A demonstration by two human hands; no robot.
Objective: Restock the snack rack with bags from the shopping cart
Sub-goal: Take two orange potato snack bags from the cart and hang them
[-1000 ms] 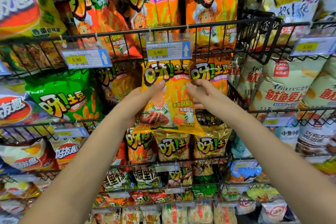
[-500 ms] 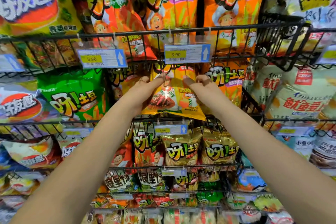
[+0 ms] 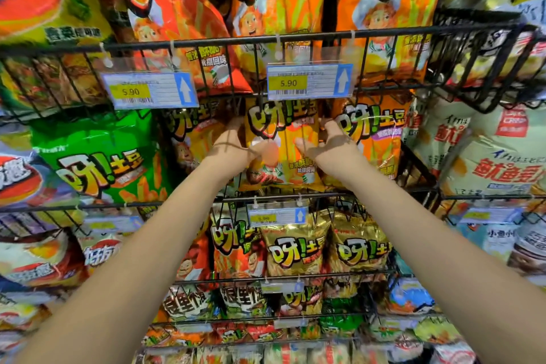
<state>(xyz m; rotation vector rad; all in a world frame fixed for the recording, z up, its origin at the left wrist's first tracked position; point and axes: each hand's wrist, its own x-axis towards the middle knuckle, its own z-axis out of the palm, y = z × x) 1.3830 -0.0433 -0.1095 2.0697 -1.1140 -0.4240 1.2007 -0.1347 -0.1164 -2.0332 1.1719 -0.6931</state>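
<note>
Progress showed: the yellow snack bag (image 3: 283, 133), held out in front a second earlier, now sat inside the wire basket (image 3: 325, 195) under the price tag (image 3: 308, 82). My left hand (image 3: 233, 146) and right hand (image 3: 332, 146) pinched its side edges, so release seemed next.

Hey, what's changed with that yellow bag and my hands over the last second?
The yellow bag went up and back into the wire shelf, and now sits under the 5.90 price tag. The left hand and right hand followed it in and still hold its sides. The neighbouring bags stayed put.
</note>
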